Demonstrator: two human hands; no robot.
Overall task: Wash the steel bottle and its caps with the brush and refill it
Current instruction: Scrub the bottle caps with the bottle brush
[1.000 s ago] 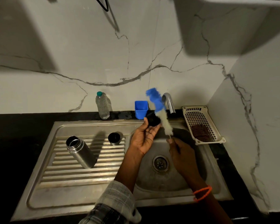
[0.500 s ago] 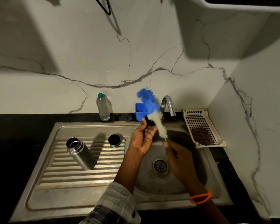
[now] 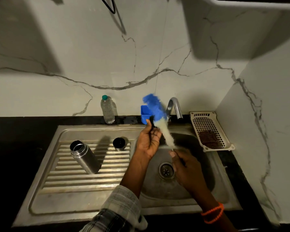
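The steel bottle (image 3: 84, 157) is standing open-mouthed on the ribbed draining board of the sink (image 3: 90, 195), tilting in the wide-angle view, well apart from both hands. Near it, toward the basin, a steel cap (image 3: 118, 144) with a dark top is sitting upright on the same board. A second, small black cap (image 3: 152, 122) is being pinched between the thumb and fingers of the left hand (image 3: 148, 141), which is raised above the basin's back edge. The brush (image 3: 159, 118), blue bristles at the far end and white bristles nearer the handle, is lying against that black cap; its outline is blurred. The right hand (image 3: 185, 168) is gripping the brush's thin handle, fingers curled round it, above the drain (image 3: 166, 170). An orange bracelet (image 3: 213, 213) is circling the right wrist, and a checked sleeve (image 3: 119, 210) is covering the left forearm. Behind the sink, on the dark counter (image 3: 23, 129), a clear plastic bottle (image 3: 107, 110) with a green lid is standing beside a blue cup (image 3: 145, 115). The tap (image 3: 174, 107) is arching over the basin. To its right a white slotted tray (image 3: 206, 121) is holding a brown scrubber (image 3: 208, 138).
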